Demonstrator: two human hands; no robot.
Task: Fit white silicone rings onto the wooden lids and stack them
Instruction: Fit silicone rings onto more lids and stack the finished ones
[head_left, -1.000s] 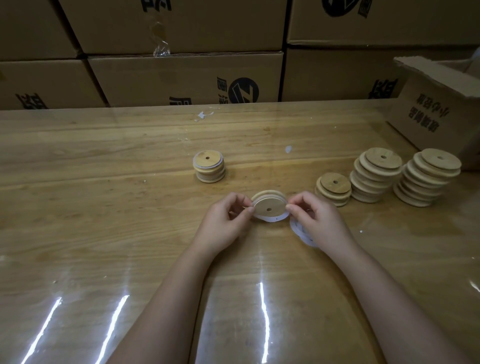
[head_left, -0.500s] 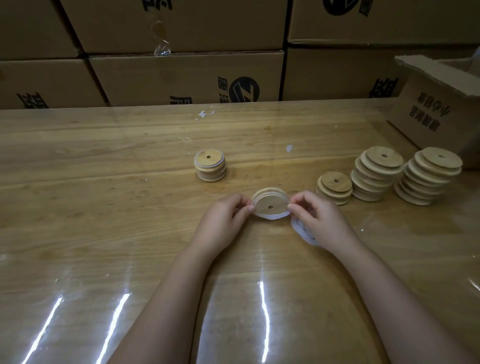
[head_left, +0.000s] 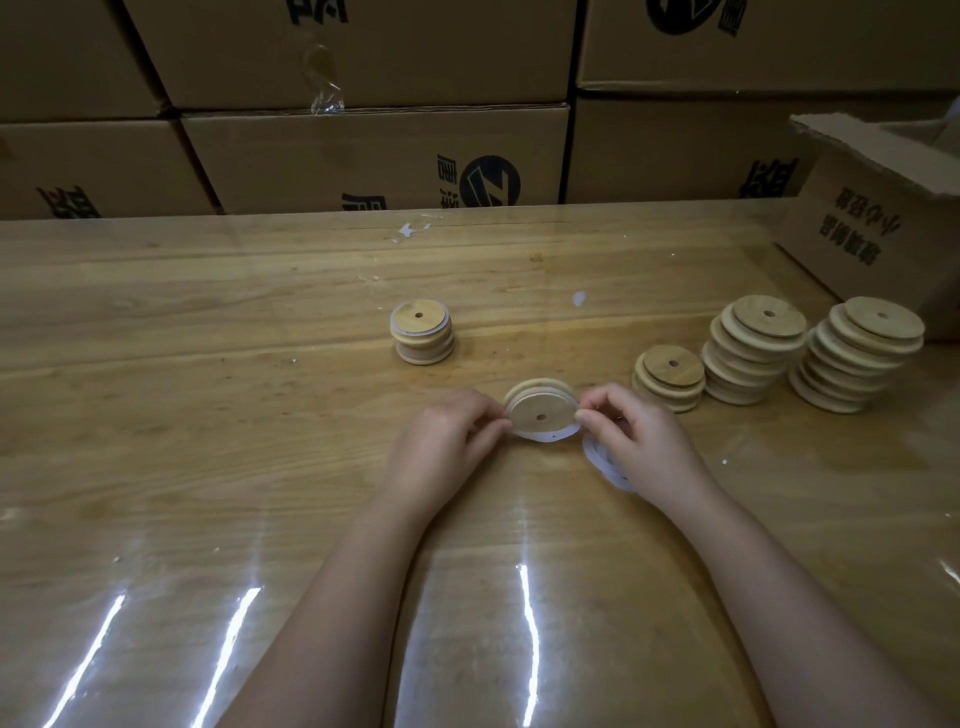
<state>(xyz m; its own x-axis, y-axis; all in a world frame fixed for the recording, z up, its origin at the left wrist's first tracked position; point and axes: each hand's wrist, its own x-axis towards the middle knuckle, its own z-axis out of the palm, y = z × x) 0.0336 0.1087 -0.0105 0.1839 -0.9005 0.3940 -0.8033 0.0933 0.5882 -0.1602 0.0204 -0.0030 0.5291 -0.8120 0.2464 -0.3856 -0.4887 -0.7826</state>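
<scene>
**A packing room or small warehouse**

Printed cardboard cartons (head_left: 374, 156) stand stacked like a wall at 12 o'clock behind the wooden tabletop (head_left: 208, 415). An open carton (head_left: 878, 223) sits at 2 o'clock, and beside it are piles of identical wooden lids (head_left: 753, 348), suggesting batch work.

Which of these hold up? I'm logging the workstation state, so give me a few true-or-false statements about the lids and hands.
1. Both hands, left hand and right hand, hold the lid. True.
2. That lid has no hole. False: it has a centre hole.
3. Three stacks of lids stand on the right. True.
4. The small stack on the left touches the held lid. False: it stands apart, farther back.
5. Loose white rings lie under the right hand. True.
</scene>
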